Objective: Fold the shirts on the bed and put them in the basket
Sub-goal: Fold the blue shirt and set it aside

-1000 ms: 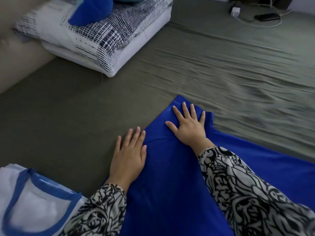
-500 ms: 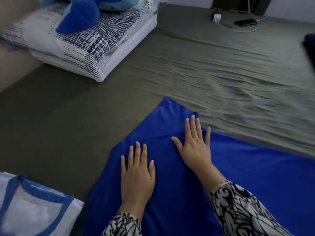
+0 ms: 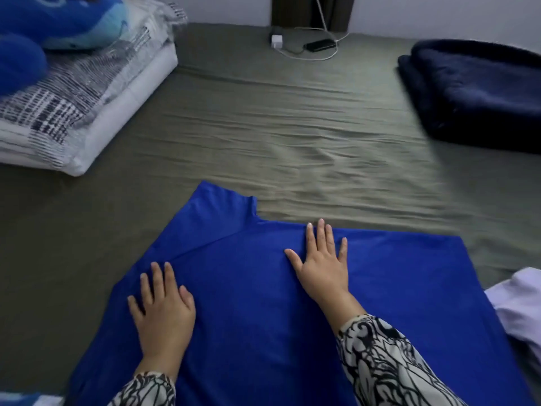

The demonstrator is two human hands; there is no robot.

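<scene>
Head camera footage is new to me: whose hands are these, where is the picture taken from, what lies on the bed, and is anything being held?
There is no machine here. A person wears a camera on the head, looking forward and down, so you see their own two arms in patterned sleeves. The left hand and the right hand both lie flat, fingers straight, on a blue shirt spread on the bed. Nothing is gripped; they only press the cloth. Around it lie a patterned pillow at far left, a folded dark blanket at far right, a charger and cable by the wall, and pale cloth at the right edge. No basket is in view.
</scene>
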